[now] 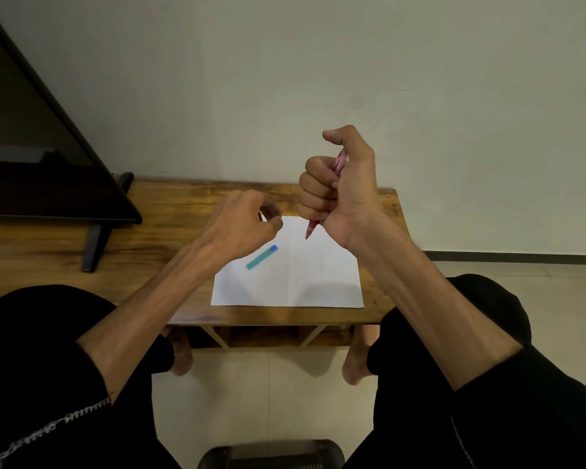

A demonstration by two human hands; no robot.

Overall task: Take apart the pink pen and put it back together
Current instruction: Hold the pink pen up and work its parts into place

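Right hand (pixel 339 184) fists the pink pen (pixel 311 228) upright above the paper (pixel 291 279) on the desk (pixel 183 204), tip down. Left hand (pixel 247 225) hovers nearby, fingers curled; contents unclear. Suggest: steady the barrel, twist the tip end off gently over the paper.

I see a wooden table (pixel 190 198) set against a pale wall (pixel 285 79). A white sheet of paper (pixel 295 275) lies on it, and a small teal stick with a blue end (pixel 262 257) rests on the sheet's left part. At the left of the table a dark screen (pixel 31 147) stands on black legs. The floor (pixel 268 384) is tiled in beige.
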